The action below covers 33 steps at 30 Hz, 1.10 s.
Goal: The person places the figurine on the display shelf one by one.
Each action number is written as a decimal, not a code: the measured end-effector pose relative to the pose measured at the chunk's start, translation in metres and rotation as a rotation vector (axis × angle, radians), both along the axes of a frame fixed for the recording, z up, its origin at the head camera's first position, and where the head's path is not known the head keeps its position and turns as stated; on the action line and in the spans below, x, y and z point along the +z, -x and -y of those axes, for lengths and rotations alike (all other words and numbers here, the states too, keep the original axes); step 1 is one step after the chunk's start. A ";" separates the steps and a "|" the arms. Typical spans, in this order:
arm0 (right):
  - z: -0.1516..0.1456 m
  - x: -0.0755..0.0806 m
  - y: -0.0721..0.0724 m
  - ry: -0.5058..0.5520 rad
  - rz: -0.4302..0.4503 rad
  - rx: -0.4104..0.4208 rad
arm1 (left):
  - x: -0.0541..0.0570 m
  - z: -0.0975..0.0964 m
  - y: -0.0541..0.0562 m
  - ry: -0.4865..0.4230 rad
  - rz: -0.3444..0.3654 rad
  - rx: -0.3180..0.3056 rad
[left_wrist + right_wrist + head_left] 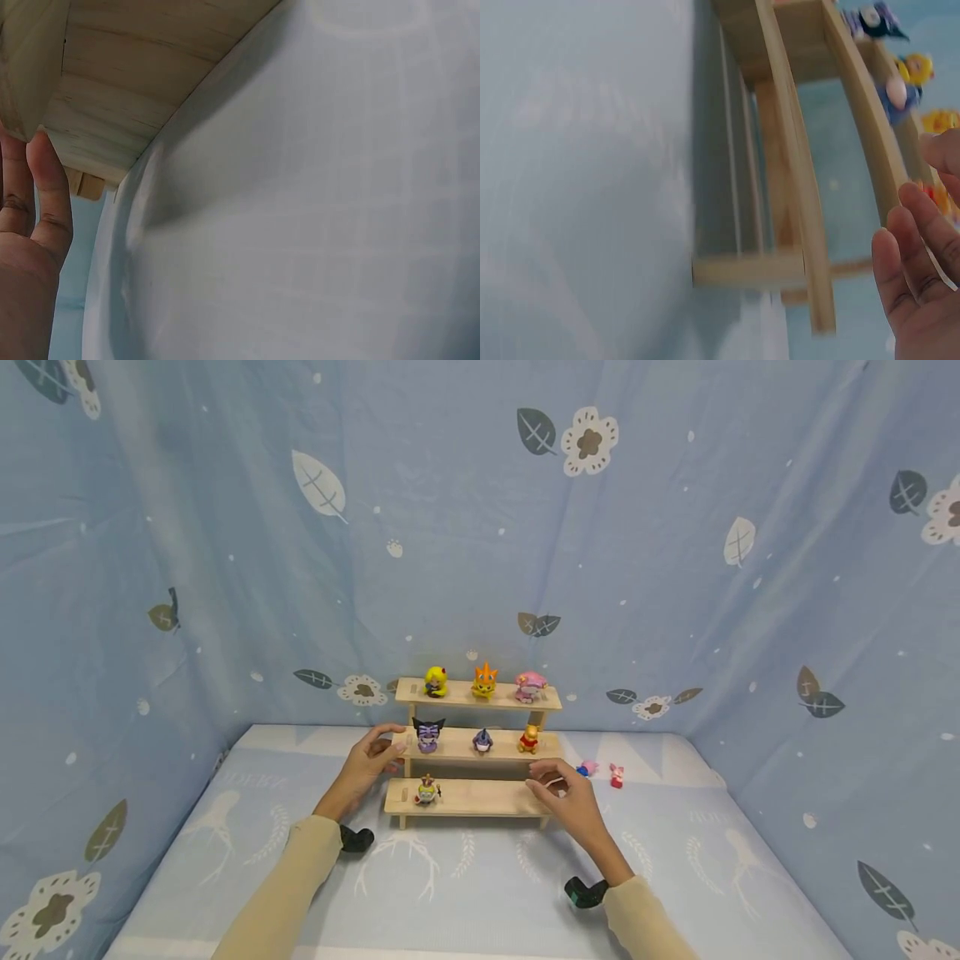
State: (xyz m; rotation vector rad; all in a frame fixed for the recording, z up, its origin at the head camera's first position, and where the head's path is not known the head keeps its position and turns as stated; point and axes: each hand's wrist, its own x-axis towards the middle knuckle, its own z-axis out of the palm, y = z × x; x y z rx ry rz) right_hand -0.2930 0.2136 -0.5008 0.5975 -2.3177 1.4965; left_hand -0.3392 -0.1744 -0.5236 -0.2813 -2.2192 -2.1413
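A three-tier wooden display shelf [480, 789] stands in front of me. My left hand [367, 766] grips the left end of its middle tier, and in the left wrist view the fingertips [46, 161] meet the board's edge. Over the right end of the bottom tier is my right hand [566, 793], fingers loosely bent with nothing between them. A crowned figurine [427, 791] occupies the bottom tier's left side. On the middle tier are a purple figurine with black ears [428, 737], a small blue-purple figurine [482, 742] and a yellow bear figurine in red [528, 740].
Along the top tier stand a yellow-haired figurine [435, 682], an orange spiky one [484, 682] and a pink one [530, 687]. Right of the shelf, a pink-and-blue figurine [587, 768] and a red-and-pink one [617, 776] are on the cloth-covered table [480, 893]. Patterned curtains [450, 568] surround it.
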 end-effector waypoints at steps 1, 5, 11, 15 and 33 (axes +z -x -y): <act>-0.005 -0.001 0.001 0.000 -0.003 -0.017 | 0.000 0.000 0.000 0.001 0.003 0.001; -0.024 -0.003 0.004 -0.002 0.006 -0.087 | -0.001 0.000 0.001 0.001 0.005 -0.002; -0.050 -0.009 0.009 -0.041 0.021 -0.192 | -0.003 0.000 0.001 -0.001 -0.005 -0.005; -0.064 -0.013 0.016 -0.072 0.040 -0.249 | -0.003 0.000 0.000 -0.001 -0.013 -0.006; -0.086 -0.033 0.049 -0.228 0.264 -0.394 | -0.003 0.000 0.002 0.007 -0.019 -0.009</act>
